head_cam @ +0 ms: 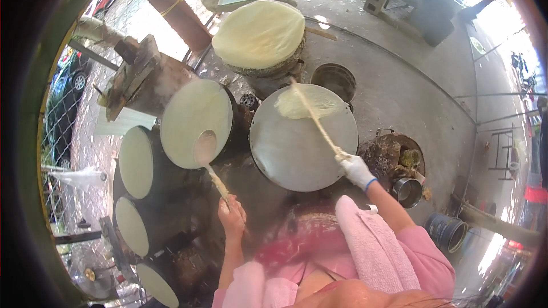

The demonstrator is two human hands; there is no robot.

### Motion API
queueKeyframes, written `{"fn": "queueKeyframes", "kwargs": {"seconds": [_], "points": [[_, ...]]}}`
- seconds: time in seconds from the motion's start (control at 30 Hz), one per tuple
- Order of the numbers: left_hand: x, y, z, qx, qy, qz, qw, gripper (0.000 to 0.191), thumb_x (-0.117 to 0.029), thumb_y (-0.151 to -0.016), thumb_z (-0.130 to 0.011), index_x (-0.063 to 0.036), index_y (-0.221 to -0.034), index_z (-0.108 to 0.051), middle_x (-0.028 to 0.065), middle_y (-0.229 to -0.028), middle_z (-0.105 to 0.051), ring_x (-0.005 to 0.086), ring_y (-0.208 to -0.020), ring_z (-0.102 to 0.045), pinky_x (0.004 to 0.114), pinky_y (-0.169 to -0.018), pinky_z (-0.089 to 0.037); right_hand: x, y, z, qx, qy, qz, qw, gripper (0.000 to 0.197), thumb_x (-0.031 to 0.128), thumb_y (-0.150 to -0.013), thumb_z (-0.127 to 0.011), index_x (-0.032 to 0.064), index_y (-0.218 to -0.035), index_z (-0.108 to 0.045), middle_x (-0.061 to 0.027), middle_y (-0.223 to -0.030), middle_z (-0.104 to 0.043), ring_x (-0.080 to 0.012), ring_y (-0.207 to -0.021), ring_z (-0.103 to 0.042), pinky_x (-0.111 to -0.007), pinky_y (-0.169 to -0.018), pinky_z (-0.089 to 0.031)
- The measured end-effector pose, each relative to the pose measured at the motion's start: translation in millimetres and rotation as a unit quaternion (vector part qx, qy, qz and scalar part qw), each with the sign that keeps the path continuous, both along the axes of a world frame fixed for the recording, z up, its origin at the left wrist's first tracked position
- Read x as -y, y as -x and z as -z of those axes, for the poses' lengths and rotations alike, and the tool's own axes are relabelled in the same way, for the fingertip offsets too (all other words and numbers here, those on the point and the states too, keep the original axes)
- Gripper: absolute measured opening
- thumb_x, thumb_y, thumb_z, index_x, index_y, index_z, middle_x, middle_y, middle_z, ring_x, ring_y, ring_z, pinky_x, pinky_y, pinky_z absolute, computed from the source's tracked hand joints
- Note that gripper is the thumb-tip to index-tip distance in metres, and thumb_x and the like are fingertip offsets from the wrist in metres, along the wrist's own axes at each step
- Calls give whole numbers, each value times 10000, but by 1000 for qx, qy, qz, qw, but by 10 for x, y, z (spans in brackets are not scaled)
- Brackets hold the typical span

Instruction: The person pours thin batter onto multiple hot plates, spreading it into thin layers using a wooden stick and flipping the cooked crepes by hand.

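Note:
My bare left hand [232, 217] is closed around the handle of a ladle [206, 147]. The ladle's round bowl is over the near part of a round griddle covered by a pale sheet of batter [190, 111]. In my right hand [358, 172], which wears a white glove, is a long thin stick [319, 124] crusted with batter at the grip. The stick reaches across a second round griddle [295, 149], whose grey metal is mostly bare. A thin crumpled pale sheet [310, 102] lies near that griddle's far edge, under the stick.
Several more griddles with pale sheets, one [136, 162], stand in an arc at left. Beyond, pale round sheets [259, 34] cover a raised stand. A dark metal pot [334, 79], a steel pot [407, 192] and a bucket [446, 232] stand right. Chain-link fencing [64, 115] borders the left.

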State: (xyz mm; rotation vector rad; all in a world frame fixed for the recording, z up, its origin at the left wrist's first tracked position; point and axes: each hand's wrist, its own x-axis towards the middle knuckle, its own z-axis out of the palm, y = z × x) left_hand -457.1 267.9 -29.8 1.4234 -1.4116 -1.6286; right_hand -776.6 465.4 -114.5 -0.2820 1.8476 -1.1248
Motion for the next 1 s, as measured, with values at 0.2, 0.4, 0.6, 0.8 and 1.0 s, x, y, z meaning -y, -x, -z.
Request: {"fn": "queueKeyframes", "kwargs": {"seconds": [0.2,0.4,0.6,0.8,1.0], "points": [[-305,-61,7,22,-56,-63,996,150,-188,-980,-470,-50,-921,-474,-4,-628,-426,66,-396,-391,215,-333,-313,-89,526,172,-204,119,-42,971,416,249,-890,-649,86,-1265,-575,-6,-876,-686,-62,-721,-527,-252,-689,-473],[-510,-13,83,35,-50,-76,995,139,-182,-979,-470,-71,-896,-470,-10,-627,-438,59,-396,-402,209,-327,-312,132,498,-32,63,-14,-148,987,395,316,-912,-606,80,-1229,-609,45,-656,-517,-60,-556,-413,-245,-514,-376],[-620,42,55,52,-72,-93,992,140,-180,-973,-481,-61,-901,-469,-2,-633,-445,65,-393,-402,221,-328,-319,15,1226,320,-118,70,-124,983,401,248,-911,-627,78,-1271,-576,74,-792,-586,-31,-645,-452,-177,-595,-422],[-749,-55,199,62,-88,-108,988,144,-167,-970,-489,-59,-878,-460,1,-627,-450,67,-393,-406,229,-329,-321,231,821,-10,41,-71,-281,956,446,321,-885,-641,49,-1236,-602,31,-906,-628,-55,-754,-488,-208,-689,-425],[-807,-98,233,82,-75,-98,989,153,-170,-966,-495,-67,-860,-456,-4,-609,-454,65,-391,-405,235,-332,-322,311,1372,136,0,-27,-207,978,427,221,-899,-641,8,-1261,-564,7,-1139,-627,-46,-933,-511,-197,-839,-426]]}}
